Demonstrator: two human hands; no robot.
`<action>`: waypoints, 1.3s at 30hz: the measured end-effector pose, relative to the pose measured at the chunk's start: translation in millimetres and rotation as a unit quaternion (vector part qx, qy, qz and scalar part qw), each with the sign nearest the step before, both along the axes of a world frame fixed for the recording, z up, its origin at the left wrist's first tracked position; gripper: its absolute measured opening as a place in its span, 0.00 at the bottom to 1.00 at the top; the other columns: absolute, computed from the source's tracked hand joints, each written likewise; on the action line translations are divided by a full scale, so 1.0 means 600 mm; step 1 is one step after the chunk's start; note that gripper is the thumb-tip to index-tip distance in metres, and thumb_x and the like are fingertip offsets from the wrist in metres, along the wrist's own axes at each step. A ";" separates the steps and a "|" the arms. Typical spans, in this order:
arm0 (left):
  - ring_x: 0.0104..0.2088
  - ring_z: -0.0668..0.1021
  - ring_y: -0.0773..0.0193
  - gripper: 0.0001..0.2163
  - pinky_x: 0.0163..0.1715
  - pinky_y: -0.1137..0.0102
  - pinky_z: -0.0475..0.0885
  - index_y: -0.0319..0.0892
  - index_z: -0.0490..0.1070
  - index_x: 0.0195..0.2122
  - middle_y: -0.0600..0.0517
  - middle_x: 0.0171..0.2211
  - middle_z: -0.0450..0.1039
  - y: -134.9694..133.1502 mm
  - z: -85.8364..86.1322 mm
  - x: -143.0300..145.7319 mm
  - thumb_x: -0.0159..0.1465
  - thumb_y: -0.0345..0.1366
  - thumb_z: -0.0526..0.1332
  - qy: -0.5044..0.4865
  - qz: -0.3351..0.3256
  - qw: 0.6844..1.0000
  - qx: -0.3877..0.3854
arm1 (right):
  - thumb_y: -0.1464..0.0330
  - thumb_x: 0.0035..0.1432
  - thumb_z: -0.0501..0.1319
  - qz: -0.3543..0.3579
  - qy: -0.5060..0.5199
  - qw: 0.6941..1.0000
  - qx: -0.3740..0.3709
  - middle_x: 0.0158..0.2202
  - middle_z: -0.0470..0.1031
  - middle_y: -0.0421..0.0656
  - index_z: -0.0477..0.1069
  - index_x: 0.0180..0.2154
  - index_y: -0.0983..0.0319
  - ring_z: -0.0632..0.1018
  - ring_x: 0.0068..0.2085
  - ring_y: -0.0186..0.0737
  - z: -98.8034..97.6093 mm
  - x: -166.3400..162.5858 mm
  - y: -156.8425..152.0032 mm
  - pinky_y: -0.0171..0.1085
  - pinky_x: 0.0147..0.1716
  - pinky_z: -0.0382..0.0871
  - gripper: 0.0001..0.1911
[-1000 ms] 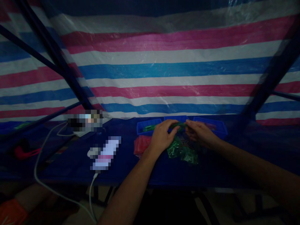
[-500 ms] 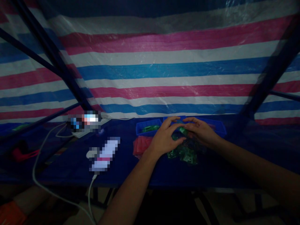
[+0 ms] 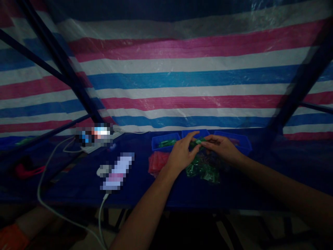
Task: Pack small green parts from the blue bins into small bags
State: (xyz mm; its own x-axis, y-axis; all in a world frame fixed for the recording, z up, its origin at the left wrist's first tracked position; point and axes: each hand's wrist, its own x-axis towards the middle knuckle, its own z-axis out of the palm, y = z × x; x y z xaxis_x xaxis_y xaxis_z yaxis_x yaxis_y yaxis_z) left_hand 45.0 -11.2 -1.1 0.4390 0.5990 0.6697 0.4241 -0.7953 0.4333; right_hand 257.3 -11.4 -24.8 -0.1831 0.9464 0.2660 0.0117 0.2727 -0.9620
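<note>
Over the blue table, my left hand [image 3: 180, 155] and my right hand [image 3: 225, 149] meet at a small green piece [image 3: 198, 142]. Its exact kind is too dark and small to tell. The right fingertips pinch it from one side. On the other side, my left thumb and fingers close on it. Below the hands lies a pile of green pieces in clear plastic [image 3: 206, 170]. Beside my left wrist sits a stack of red plastic packets [image 3: 156, 161], partly covered by the forearm.
Behind the hands stand a left blue bin [image 3: 154, 143] holding green pieces, a middle blue bin [image 3: 195, 132] and a right blue bin [image 3: 246, 143]. To the left lie a blurred-out phone [image 3: 119, 171] on a cable [image 3: 100, 208], a white rounded object [image 3: 103, 170] and a power strip [image 3: 90, 148].
My left thumb has come up and my fingers have closed in on the green piece. My right fingers have lowered slightly. The green piece now shows between the fingertips.
</note>
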 end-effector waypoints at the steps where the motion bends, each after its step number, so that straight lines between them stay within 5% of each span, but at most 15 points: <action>1: 0.48 0.82 0.57 0.22 0.53 0.57 0.78 0.47 0.65 0.63 0.48 0.49 0.79 -0.002 0.001 0.000 0.69 0.33 0.64 0.003 -0.001 1.000 0.003 | 0.54 0.52 0.74 0.003 0.006 1.000 -0.002 0.34 0.79 0.39 0.79 0.40 0.58 0.75 0.30 0.35 -0.001 0.000 0.001 0.38 0.33 0.69 0.18; 8: 0.63 0.71 0.51 0.19 0.64 0.52 0.70 0.46 0.72 0.55 0.44 0.63 0.65 -0.011 0.004 0.002 0.64 0.41 0.70 0.037 -0.027 0.998 0.053 | 0.59 0.49 0.77 -0.002 0.120 0.989 -0.082 0.35 0.80 0.39 0.75 0.48 0.55 0.76 0.29 0.34 -0.003 0.006 0.008 0.34 0.27 0.67 0.25; 13: 0.57 0.76 0.56 0.12 0.59 0.55 0.73 0.46 0.73 0.51 0.48 0.54 0.74 0.000 -0.001 0.001 0.68 0.31 0.65 0.052 -0.034 0.996 0.068 | 0.59 0.49 0.77 0.015 0.137 0.981 -0.134 0.34 0.79 0.40 0.78 0.39 0.59 0.75 0.29 0.34 0.002 0.007 0.010 0.33 0.26 0.66 0.18; 17: 0.49 0.80 0.57 0.07 0.52 0.58 0.77 0.44 0.74 0.49 0.48 0.47 0.78 0.002 -0.004 0.000 0.72 0.35 0.61 0.040 0.009 0.998 0.056 | 0.48 0.57 0.69 0.050 0.119 0.978 -0.167 0.28 0.77 0.42 0.79 0.37 0.61 0.71 0.24 0.32 0.006 0.004 0.005 0.32 0.20 0.57 0.22; 21: 0.46 0.82 0.56 0.13 0.48 0.58 0.79 0.44 0.69 0.56 0.47 0.47 0.79 -0.002 -0.004 0.000 0.72 0.36 0.61 0.015 0.036 0.999 0.032 | 0.49 0.56 0.70 0.061 0.049 0.989 -0.123 0.20 0.70 0.37 0.77 0.32 0.61 0.60 0.19 0.28 0.006 0.003 -0.001 0.33 0.18 0.46 0.21; 30: 0.52 0.78 0.56 0.09 0.56 0.56 0.75 0.44 0.76 0.49 0.47 0.48 0.77 -0.001 0.001 0.000 0.70 0.39 0.64 0.011 0.047 0.997 0.058 | 0.52 0.49 0.75 -0.091 0.053 0.993 -0.049 0.21 0.68 0.34 0.74 0.37 0.60 0.64 0.20 0.29 -0.003 0.002 0.010 0.32 0.19 0.53 0.22; 34: 0.53 0.79 0.57 0.19 0.56 0.59 0.75 0.42 0.73 0.56 0.45 0.53 0.78 -0.002 -0.003 0.004 0.67 0.42 0.68 0.039 0.016 0.999 0.015 | 0.52 0.53 0.73 -0.016 0.018 0.999 -0.047 0.25 0.73 0.36 0.75 0.39 0.58 0.67 0.22 0.30 0.000 -0.003 -0.001 0.31 0.20 0.55 0.21; 39: 0.49 0.81 0.57 0.13 0.54 0.59 0.76 0.42 0.75 0.54 0.47 0.49 0.80 -0.002 0.001 0.005 0.69 0.33 0.65 0.046 0.032 0.998 -0.004 | 0.47 0.63 0.63 0.040 0.000 0.998 -0.041 0.30 0.76 0.41 0.78 0.39 0.59 0.69 0.23 0.32 -0.001 -0.003 -0.005 0.33 0.20 0.58 0.22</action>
